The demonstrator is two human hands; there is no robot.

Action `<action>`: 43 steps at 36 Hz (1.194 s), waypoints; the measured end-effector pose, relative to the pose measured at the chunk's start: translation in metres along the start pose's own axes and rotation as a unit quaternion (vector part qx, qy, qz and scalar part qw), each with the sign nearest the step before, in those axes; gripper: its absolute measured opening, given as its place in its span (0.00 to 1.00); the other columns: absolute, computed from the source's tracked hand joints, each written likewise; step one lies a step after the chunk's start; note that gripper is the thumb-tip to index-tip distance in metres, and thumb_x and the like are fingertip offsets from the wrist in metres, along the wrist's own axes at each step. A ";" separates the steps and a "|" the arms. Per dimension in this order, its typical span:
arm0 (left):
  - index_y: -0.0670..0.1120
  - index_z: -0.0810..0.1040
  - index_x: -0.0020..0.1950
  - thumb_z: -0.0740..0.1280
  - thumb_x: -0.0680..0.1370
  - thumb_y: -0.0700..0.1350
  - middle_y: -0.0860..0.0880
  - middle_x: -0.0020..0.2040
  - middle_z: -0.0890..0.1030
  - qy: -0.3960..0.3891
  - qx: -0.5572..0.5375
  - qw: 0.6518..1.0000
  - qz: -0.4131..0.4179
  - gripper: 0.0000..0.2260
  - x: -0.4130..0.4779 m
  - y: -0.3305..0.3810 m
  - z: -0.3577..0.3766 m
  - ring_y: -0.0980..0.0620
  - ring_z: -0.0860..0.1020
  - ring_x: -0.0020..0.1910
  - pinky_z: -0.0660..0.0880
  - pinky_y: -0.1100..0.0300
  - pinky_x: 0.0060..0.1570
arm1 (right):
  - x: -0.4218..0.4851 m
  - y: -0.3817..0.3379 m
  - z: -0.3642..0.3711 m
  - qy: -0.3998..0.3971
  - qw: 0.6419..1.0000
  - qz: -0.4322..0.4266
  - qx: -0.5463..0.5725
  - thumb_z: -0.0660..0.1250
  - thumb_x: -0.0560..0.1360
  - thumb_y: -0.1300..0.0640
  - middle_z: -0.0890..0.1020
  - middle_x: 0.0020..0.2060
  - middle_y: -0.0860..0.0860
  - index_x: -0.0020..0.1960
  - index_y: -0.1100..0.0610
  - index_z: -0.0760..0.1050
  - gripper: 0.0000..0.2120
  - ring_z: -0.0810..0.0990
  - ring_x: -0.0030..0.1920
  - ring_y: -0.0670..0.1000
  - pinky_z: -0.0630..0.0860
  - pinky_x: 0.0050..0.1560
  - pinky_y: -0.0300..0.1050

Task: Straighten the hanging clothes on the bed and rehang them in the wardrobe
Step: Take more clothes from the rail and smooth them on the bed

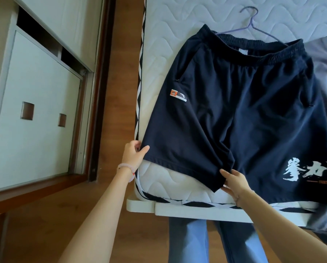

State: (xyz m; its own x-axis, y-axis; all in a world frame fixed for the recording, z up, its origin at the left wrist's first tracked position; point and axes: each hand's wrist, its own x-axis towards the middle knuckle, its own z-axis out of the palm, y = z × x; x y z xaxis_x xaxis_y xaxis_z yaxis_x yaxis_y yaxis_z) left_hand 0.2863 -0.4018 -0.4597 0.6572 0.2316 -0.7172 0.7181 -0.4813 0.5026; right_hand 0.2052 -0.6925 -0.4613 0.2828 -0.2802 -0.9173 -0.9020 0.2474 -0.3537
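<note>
Currently mid-straighten: navy shorts point(234, 111) lie flat on the mattress point(168, 25), waistband on the purple hanger point(251, 25), left hand point(133, 154) pinching one leg's outer hem corner, right hand point(234, 183) pinching its inner corner; next probably smooth the other leg, then carry to the wardrobe point(35, 111).
</note>
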 end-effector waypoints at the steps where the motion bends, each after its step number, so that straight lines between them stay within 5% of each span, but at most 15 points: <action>1: 0.39 0.72 0.72 0.67 0.83 0.45 0.45 0.64 0.75 0.002 0.018 1.000 -0.007 0.19 0.003 0.002 0.002 0.47 0.75 0.61 0.72 0.57 0.59 | -0.002 0.000 0.000 -0.010 1.000 0.003 -0.005 0.63 0.77 0.60 0.79 0.54 0.56 0.62 0.60 0.72 0.14 0.78 0.54 0.55 0.78 0.49 0.47; 5: 0.39 0.76 0.61 0.63 0.85 0.45 0.41 0.56 0.78 -0.010 0.079 0.997 -0.023 0.10 0.011 0.009 -0.002 0.40 0.77 0.59 0.71 0.54 0.55 | -0.014 0.005 0.005 -0.044 0.999 0.014 -0.011 0.66 0.75 0.63 0.81 0.48 0.53 0.59 0.58 0.72 0.12 0.80 0.48 0.51 0.80 0.33 0.36; 9: 0.39 0.75 0.50 0.62 0.86 0.44 0.42 0.49 0.76 0.011 0.037 0.998 -0.043 0.10 0.019 -0.009 -0.030 0.40 0.75 0.52 0.73 0.46 0.54 | -0.023 0.021 0.024 -0.082 0.995 0.039 -0.031 0.66 0.75 0.64 0.81 0.50 0.56 0.59 0.62 0.73 0.13 0.81 0.47 0.53 0.79 0.35 0.36; 14: 0.48 0.79 0.44 0.69 0.82 0.45 0.35 0.56 0.84 0.088 0.020 0.992 -0.085 0.07 0.054 -0.059 -0.061 0.32 0.82 0.60 0.78 0.33 0.65 | -0.027 0.036 0.066 -0.099 0.993 0.067 -0.015 0.65 0.75 0.64 0.80 0.50 0.57 0.57 0.63 0.73 0.10 0.80 0.47 0.54 0.80 0.34 0.36; 17: 0.43 0.81 0.52 0.69 0.82 0.43 0.37 0.57 0.84 0.109 0.036 0.989 -0.095 0.04 0.057 -0.055 -0.061 0.34 0.82 0.59 0.79 0.35 0.65 | -0.026 0.039 0.077 -0.113 0.990 0.086 -0.016 0.65 0.76 0.64 0.80 0.46 0.55 0.55 0.62 0.72 0.08 0.80 0.43 0.52 0.79 0.32 0.35; 22: 0.38 0.77 0.68 0.66 0.83 0.37 0.36 0.67 0.80 0.165 0.062 0.980 -0.096 0.13 0.030 -0.021 -0.036 0.32 0.78 0.65 0.76 0.39 0.68 | -0.029 0.036 0.055 -0.157 0.973 0.077 -0.149 0.64 0.76 0.63 0.77 0.39 0.54 0.47 0.58 0.74 0.02 0.76 0.36 0.47 0.70 0.29 0.32; 27: 0.36 0.75 0.70 0.64 0.81 0.33 0.32 0.70 0.74 0.223 0.121 0.967 0.003 0.17 -0.037 0.004 0.021 0.30 0.72 0.70 0.72 0.35 0.68 | -0.022 0.039 -0.022 -0.070 0.961 -0.027 -0.268 0.64 0.72 0.60 0.80 0.43 0.50 0.56 0.56 0.76 0.13 0.78 0.45 0.51 0.71 0.39 0.38; 32: 0.36 0.77 0.65 0.63 0.82 0.31 0.35 0.67 0.76 0.145 0.082 0.985 0.053 0.13 -0.107 0.010 0.111 0.35 0.76 0.65 0.74 0.42 0.64 | -0.014 0.025 -0.141 0.047 0.978 -0.102 -0.178 0.66 0.71 0.65 0.83 0.35 0.47 0.42 0.50 0.77 0.10 0.81 0.39 0.51 0.75 0.42 0.41; 35: 0.35 0.78 0.63 0.62 0.82 0.29 0.38 0.61 0.78 0.066 0.035 0.997 0.037 0.12 -0.140 0.016 0.166 0.43 0.77 0.58 0.72 0.54 0.59 | -0.002 0.015 -0.213 0.119 0.972 -0.140 -0.148 0.65 0.71 0.67 0.84 0.33 0.46 0.44 0.53 0.80 0.10 0.82 0.41 0.52 0.77 0.48 0.50; 38: 0.43 0.77 0.56 0.61 0.83 0.31 0.45 0.57 0.77 -0.023 0.040 0.999 0.021 0.09 -0.165 0.025 0.217 0.43 0.78 0.59 0.70 0.57 0.59 | 0.011 0.004 -0.281 0.176 0.956 -0.176 -0.158 0.66 0.71 0.66 0.83 0.32 0.43 0.44 0.52 0.79 0.10 0.81 0.40 0.50 0.77 0.49 0.48; 43: 0.52 0.75 0.45 0.63 0.83 0.34 0.45 0.54 0.79 -0.112 0.080 0.990 0.016 0.14 -0.196 0.052 0.301 0.48 0.77 0.53 0.71 0.61 0.52 | 0.037 -0.007 -0.392 0.217 0.939 -0.192 -0.186 0.67 0.72 0.62 0.82 0.41 0.52 0.49 0.54 0.79 0.08 0.79 0.45 0.52 0.72 0.46 0.43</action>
State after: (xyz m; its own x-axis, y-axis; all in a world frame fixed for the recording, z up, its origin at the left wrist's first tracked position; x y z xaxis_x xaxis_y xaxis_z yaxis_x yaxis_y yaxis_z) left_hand 0.1262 -0.7266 -0.4380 0.5987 0.0298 -0.8004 0.6413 -0.6166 0.4567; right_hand 0.0945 -1.0680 -0.4209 0.5232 -0.6537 -0.5468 -0.8353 -0.2663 -0.4809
